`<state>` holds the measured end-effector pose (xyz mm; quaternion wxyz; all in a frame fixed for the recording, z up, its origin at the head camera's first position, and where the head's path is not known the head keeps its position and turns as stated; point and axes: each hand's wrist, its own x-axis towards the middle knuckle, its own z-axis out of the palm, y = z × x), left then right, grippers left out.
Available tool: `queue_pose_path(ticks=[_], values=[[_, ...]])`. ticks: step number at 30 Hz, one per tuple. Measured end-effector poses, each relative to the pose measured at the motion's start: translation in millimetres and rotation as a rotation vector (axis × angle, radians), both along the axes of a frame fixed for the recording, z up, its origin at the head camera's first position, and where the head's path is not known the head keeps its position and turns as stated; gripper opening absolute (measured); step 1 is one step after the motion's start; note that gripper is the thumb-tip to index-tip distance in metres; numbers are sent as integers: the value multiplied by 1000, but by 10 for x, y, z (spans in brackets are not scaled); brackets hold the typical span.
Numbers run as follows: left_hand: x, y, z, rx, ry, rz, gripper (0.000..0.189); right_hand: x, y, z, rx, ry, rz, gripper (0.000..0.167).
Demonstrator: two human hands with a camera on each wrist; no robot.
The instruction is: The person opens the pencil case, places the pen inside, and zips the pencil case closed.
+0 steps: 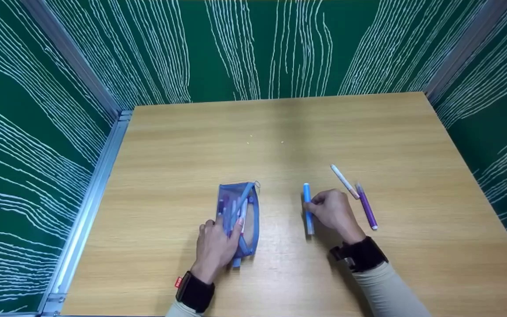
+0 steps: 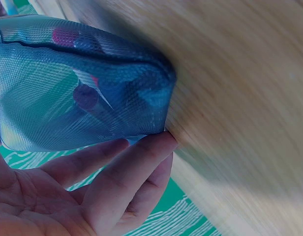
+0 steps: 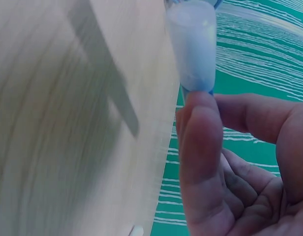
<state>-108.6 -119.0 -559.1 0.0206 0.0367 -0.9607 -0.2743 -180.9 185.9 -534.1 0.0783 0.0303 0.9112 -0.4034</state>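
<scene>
My left hand grips the near left part of a blue mesh pencil case, thumb on one side and fingers on the other. Several markers show through its mesh, and its opening faces right. In the left wrist view, the pencil case has fingertips along its lower edge. Between thumb and fingers, my right hand pinches a light blue marker to the right of the case. The right wrist view shows the marker's pale end sticking out past the fingertips, its shadow on the table.
A white marker and a purple marker lie close together on the wooden table, right of my right hand. Tiny pale specks lie farther back. Green walls with white lines stand along the back and sides.
</scene>
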Motion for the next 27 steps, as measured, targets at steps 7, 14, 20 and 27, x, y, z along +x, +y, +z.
queue_pose_path(ticks=[7, 14, 20, 27], values=[[12, 4, -4, -6, -10, -3, 77, 7, -139, -65, -56, 36, 15, 13], [5, 11, 12, 5, -14, 0, 80, 1, -288, -81, -103, 1, 29, 13], [-5, 18, -4, -4, 13, -1, 77, 7, -408, -99, -78, 43, 59, 13], [-7, 8, -12, 0, 30, 6, 77, -11, -587, -98, -59, 76, 97, 12]])
